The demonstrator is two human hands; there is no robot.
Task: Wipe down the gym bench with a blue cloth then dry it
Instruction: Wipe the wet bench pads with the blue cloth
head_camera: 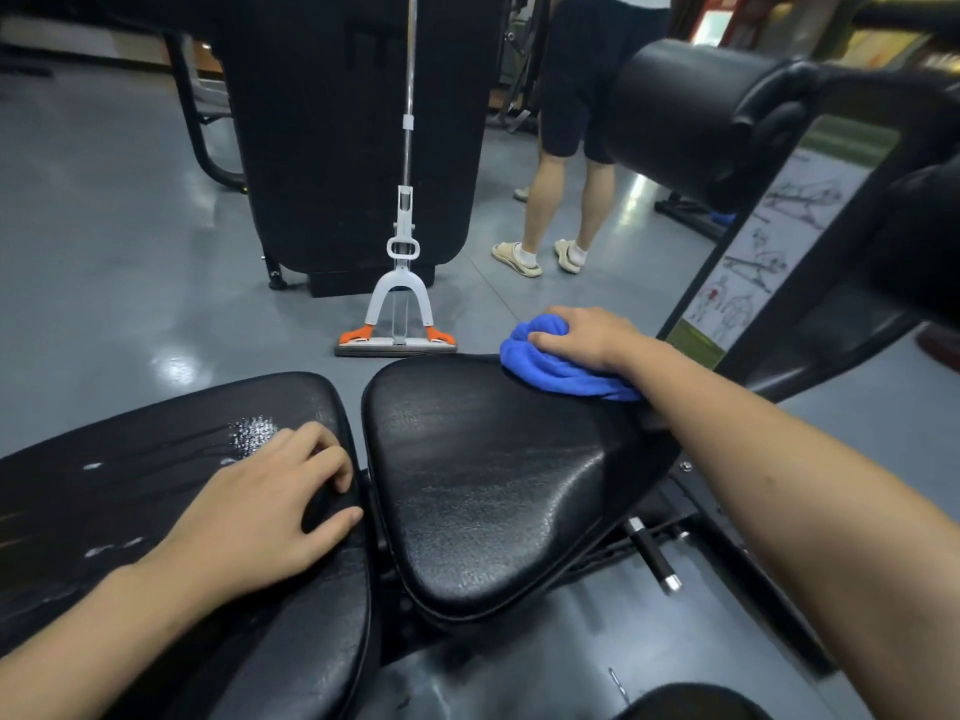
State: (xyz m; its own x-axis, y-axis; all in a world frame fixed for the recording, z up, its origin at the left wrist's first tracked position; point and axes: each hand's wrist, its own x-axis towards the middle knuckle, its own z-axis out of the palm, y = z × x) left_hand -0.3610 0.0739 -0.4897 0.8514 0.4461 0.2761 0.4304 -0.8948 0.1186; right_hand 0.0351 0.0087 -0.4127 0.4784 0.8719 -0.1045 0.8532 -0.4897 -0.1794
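Blue cloth (558, 368), black bench pads (493, 475), grey floor (104, 252), white mop (397, 283) with seemingly orange clips.

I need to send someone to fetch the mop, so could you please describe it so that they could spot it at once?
Look past the far edge of the black bench seat to the grey floor. The mop stands upright there against a tall black machine. Its white forked frame, orange clips and silver pole mark it out among the black equipment.

Right hand (587, 337) grips blue cloth (558, 368) (bunched) on bench seat (493, 475).
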